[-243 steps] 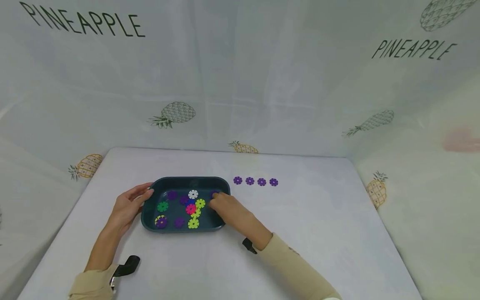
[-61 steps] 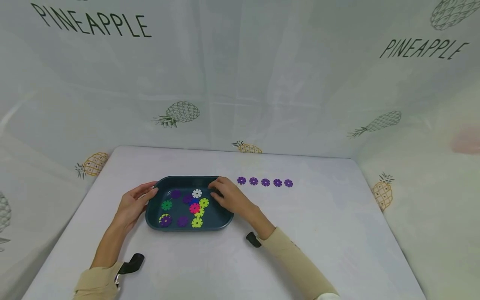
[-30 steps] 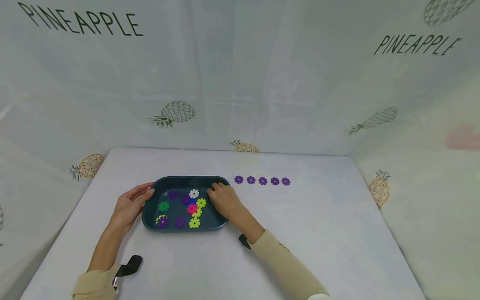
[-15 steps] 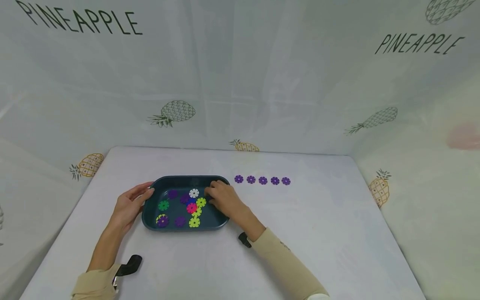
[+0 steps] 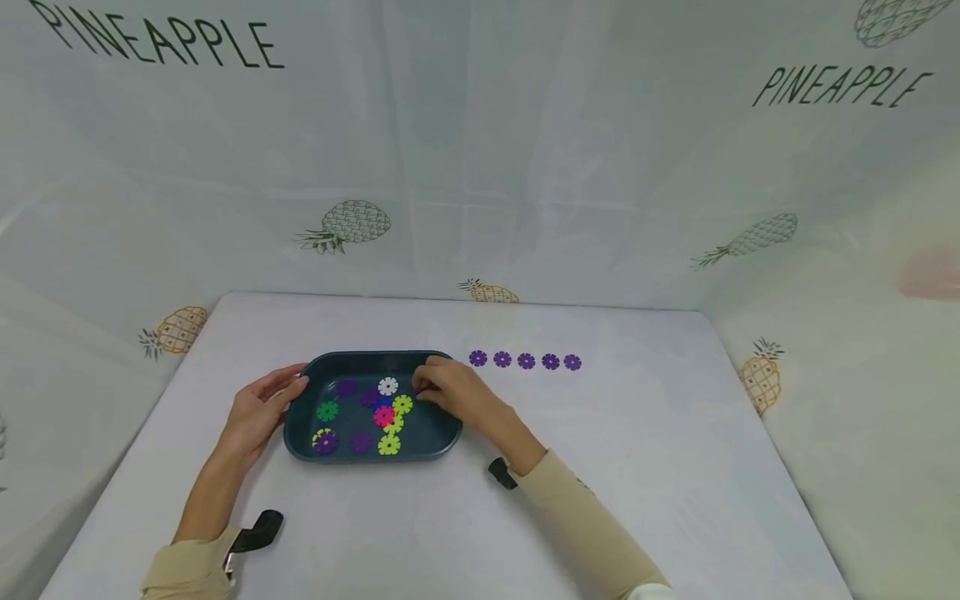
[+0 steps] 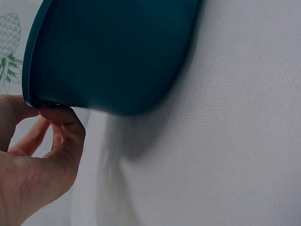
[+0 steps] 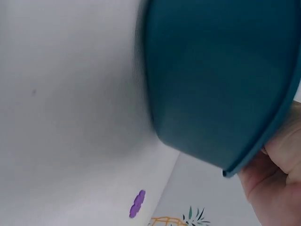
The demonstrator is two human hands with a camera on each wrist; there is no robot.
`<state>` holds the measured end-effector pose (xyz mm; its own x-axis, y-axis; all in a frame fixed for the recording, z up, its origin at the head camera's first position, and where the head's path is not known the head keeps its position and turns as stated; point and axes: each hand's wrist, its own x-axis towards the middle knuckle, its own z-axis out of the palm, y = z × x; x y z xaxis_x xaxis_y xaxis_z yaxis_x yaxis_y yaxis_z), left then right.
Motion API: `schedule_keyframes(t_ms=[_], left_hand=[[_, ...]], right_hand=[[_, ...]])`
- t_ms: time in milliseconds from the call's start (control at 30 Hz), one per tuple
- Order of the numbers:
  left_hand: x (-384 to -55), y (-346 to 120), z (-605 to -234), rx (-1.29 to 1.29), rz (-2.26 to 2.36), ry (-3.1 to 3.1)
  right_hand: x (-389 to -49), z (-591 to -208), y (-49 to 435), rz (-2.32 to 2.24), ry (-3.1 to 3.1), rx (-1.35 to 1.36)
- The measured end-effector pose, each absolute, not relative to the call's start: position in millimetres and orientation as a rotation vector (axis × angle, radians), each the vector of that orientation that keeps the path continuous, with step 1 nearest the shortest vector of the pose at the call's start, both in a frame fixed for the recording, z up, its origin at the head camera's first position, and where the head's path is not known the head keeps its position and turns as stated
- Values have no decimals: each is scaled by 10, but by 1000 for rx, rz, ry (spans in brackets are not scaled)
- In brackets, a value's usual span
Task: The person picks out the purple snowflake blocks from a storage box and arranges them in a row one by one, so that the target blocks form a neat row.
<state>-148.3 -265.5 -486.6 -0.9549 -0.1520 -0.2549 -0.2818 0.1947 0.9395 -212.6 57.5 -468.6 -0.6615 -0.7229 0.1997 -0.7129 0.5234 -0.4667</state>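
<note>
Toothed, flower-shaped plastic discs lie in a dark teal tray (image 5: 431, 437): a white disc (image 5: 387, 386), a green disc (image 5: 327, 410), a pink disc (image 5: 383, 416), a blue one partly covered, several yellow and several purple. My left hand (image 5: 253, 418) grips the tray's left end; in the left wrist view its fingers (image 6: 63, 120) curl at the rim. Over the tray's right end, my right hand (image 5: 463, 393) pinches a purple disc (image 5: 419, 392), nearly all hidden by the fingertips. The right wrist view has the tray's outer wall (image 7: 211, 84) blocking the fingertips.
To the right of the tray, several purple discs (image 5: 526, 361) form a straight row on the white table (image 5: 637, 467). A cloth (image 5: 585, 167) printed with pineapples hangs behind the table. Black wrist devices (image 5: 258, 531) show at both sleeves.
The row has gained one purple disc at its right end since the earliest frame. My right hand has come back into the tray and closed its fingertips there. My left hand stays put.
</note>
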Motion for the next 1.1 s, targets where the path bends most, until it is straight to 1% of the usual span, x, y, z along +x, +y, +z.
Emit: schedule_keyframes(t_ms=[467, 633, 833, 967, 1100], left_hand=[[-1495, -2670, -4882, -427, 1890, 2331], [-1502, -2675, -4882, -425, 1888, 2331], [-1500, -2678, -4861, -417, 1872, 2352], [-1494, -2681, -4852, -413, 1881, 2344], [-1487, -2677, -4848, -415, 1892, 2335]], right_hand=[[-2182, -4573, 809, -1067, 2610, -1307], [-2208, -4574, 921, -1195, 2634, -1222], [-2266, -4599, 1048, -1482, 2677, -1114], [-2296, -4628, 1156, -1688, 2680, -967], [-2314, -4669, 1287, -1797, 2698, -795]])
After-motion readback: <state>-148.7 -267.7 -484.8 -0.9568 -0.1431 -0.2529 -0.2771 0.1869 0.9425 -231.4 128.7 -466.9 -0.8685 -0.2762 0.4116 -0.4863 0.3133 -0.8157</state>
